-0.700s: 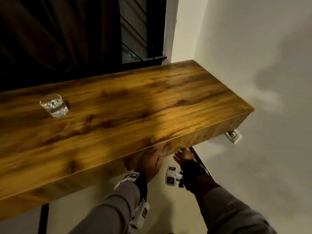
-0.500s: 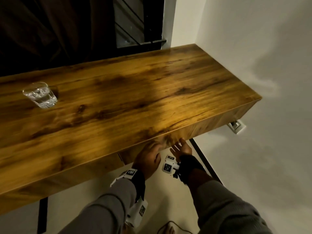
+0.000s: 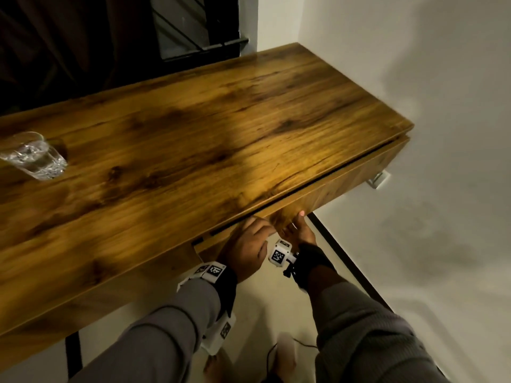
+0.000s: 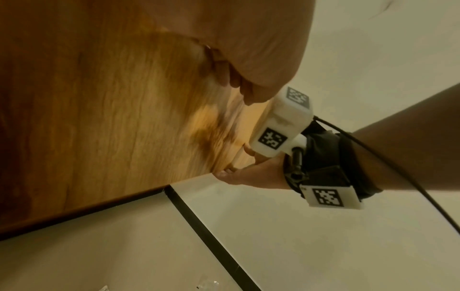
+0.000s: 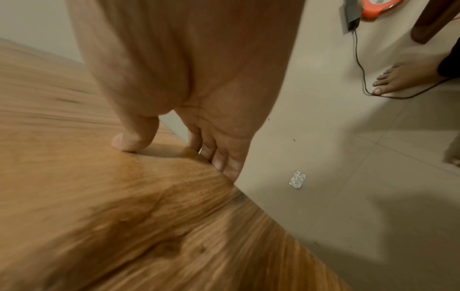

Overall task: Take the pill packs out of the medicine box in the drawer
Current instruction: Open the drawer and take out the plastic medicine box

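Left hand [image 3: 246, 250]: fingers hooked under the drawer [image 3: 326, 193] front, to pull.
Right hand [image 3: 300, 233]: thumb pressed on front, fingers curled beneath.
Drawer: barely open under the tabletop [image 3: 193, 139].

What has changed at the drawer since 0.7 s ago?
The drawer front has come out toward the person, and a dark gap now shows under the desktop. The left hand and right hand still grip its lower edge. The glass of water stands as before. Contents not yet visible.
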`<state>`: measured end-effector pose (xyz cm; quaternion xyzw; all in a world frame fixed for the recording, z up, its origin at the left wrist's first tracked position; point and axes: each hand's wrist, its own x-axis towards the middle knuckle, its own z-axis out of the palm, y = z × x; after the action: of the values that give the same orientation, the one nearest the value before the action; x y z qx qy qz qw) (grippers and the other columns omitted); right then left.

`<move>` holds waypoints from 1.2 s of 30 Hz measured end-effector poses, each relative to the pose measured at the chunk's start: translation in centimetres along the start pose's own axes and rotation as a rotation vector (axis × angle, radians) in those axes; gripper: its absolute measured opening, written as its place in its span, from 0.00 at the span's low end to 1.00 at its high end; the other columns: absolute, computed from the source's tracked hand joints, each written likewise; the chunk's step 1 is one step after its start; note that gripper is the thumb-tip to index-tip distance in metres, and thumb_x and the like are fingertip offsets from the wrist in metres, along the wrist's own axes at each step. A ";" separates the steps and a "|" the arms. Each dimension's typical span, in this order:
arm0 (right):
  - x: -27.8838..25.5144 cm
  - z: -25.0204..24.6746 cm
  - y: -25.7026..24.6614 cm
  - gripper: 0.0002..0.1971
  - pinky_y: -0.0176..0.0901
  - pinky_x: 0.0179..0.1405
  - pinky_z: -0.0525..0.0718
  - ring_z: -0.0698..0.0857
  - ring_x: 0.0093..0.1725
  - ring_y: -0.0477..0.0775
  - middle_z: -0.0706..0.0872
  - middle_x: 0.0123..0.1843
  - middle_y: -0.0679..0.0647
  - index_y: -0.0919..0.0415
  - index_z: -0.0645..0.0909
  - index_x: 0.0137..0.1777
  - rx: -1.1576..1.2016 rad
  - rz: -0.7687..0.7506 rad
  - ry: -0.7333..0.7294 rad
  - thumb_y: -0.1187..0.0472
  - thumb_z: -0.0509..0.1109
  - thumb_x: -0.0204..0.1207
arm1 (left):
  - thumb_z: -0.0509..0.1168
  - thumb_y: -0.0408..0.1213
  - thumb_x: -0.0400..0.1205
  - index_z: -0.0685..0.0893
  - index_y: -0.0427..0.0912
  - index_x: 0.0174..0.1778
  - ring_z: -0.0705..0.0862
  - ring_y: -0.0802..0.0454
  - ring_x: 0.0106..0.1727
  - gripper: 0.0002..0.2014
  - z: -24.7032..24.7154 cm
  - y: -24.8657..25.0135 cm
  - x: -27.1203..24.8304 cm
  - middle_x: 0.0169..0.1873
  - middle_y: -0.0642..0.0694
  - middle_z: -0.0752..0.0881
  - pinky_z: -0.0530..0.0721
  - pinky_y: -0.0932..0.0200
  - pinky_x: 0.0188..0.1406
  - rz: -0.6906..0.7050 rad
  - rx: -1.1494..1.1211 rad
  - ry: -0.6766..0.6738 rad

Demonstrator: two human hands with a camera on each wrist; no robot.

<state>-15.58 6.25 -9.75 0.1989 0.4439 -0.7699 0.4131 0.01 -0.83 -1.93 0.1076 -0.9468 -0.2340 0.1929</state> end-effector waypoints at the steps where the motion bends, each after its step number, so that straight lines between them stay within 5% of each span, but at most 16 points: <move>1: -0.3 -0.7 0.0 0.31 0.54 0.60 0.79 0.78 0.70 0.66 0.77 0.74 0.66 0.66 0.67 0.78 -0.004 -0.008 0.000 0.45 0.60 0.83 | 0.63 0.29 0.73 0.83 0.43 0.54 0.77 0.53 0.57 0.14 -0.3 0.2 -0.1 0.53 0.47 0.84 0.77 0.61 0.56 0.028 0.015 -0.049; 5: -2.3 -3.9 -0.1 0.30 0.53 0.60 0.79 0.81 0.66 0.63 0.80 0.72 0.64 0.63 0.69 0.77 -0.062 -0.012 0.033 0.43 0.60 0.82 | 0.62 0.29 0.75 0.84 0.45 0.54 0.76 0.53 0.55 0.14 -1.3 1.9 -0.8 0.52 0.48 0.82 0.82 0.58 0.51 0.166 0.073 -0.177; 9: -4.5 -6.8 -0.4 0.28 0.52 0.55 0.82 0.84 0.64 0.62 0.84 0.67 0.60 0.62 0.74 0.72 -0.143 -0.054 0.151 0.43 0.64 0.80 | 0.64 0.29 0.75 0.79 0.48 0.60 0.72 0.52 0.62 0.19 -1.8 4.2 -0.1 0.60 0.49 0.77 0.80 0.54 0.58 0.064 0.029 -0.239; 12: -6.6 -8.0 -1.6 0.24 0.55 0.57 0.81 0.81 0.65 0.62 0.83 0.65 0.60 0.63 0.77 0.69 -0.251 -0.241 0.326 0.51 0.71 0.77 | 0.71 0.34 0.72 0.71 0.49 0.70 0.70 0.49 0.70 0.30 -2.0 4.9 0.7 0.70 0.47 0.69 0.74 0.55 0.68 -0.108 -0.108 -0.374; 16: -10.6 -8.0 -4.4 0.14 0.62 0.50 0.89 0.87 0.49 0.64 0.86 0.50 0.64 0.61 0.82 0.53 -0.282 -0.561 0.400 0.57 0.78 0.71 | 0.76 0.45 0.66 0.68 0.50 0.71 0.68 0.48 0.71 0.38 -2.0 5.1 0.9 0.70 0.47 0.70 0.70 0.53 0.69 -0.114 -0.098 -0.474; 19: -14.3 -6.2 -6.8 0.08 0.48 0.33 0.90 0.82 0.32 0.51 0.80 0.36 0.56 0.67 0.82 0.50 -0.369 -0.796 0.423 0.64 0.74 0.76 | 0.77 0.47 0.64 0.66 0.48 0.73 0.68 0.45 0.73 0.42 -1.5 5.5 0.8 0.71 0.45 0.69 0.71 0.47 0.73 -0.152 -0.128 -0.536; 23: -16.6 -3.5 -10.1 0.06 0.40 0.29 0.83 0.82 0.33 0.51 0.86 0.39 0.58 0.68 0.83 0.47 -0.553 -1.010 0.339 0.65 0.74 0.74 | 0.80 0.47 0.64 0.67 0.46 0.73 0.71 0.46 0.72 0.43 -1.2 5.8 1.0 0.72 0.44 0.70 0.75 0.48 0.71 -0.187 -0.229 -0.636; 28: -15.4 0.7 -14.0 0.07 0.33 0.34 0.86 0.84 0.33 0.41 0.85 0.35 0.54 0.68 0.84 0.50 -0.709 -0.970 0.147 0.68 0.74 0.74 | 0.78 0.49 0.66 0.69 0.45 0.72 0.76 0.47 0.69 0.40 -0.9 6.0 2.6 0.69 0.44 0.74 0.79 0.49 0.67 -0.208 -0.288 -0.699; 32: -12.4 3.2 -16.4 0.02 0.32 0.27 0.82 0.82 0.28 0.42 0.85 0.35 0.54 0.67 0.83 0.46 -0.978 -0.811 0.018 0.68 0.72 0.76 | 0.74 0.48 0.72 0.81 0.38 0.58 0.84 0.47 0.53 0.23 -0.7 5.9 5.5 0.54 0.40 0.85 0.80 0.58 0.48 -0.282 -0.354 -0.561; 36: -8.3 4.8 -18.3 0.04 0.32 0.26 0.81 0.82 0.26 0.40 0.83 0.36 0.57 0.74 0.82 0.47 -1.289 -0.587 -0.095 0.72 0.70 0.76 | 0.70 0.41 0.76 0.85 0.32 0.46 0.85 0.44 0.47 0.14 -0.9 5.1 8.2 0.45 0.36 0.88 0.84 0.56 0.47 -0.370 -0.291 -0.412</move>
<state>-25.38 10.80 7.89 -0.2470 0.8278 -0.4413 0.2430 -7.66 0.82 3.83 0.1999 -0.8869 -0.4150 -0.0356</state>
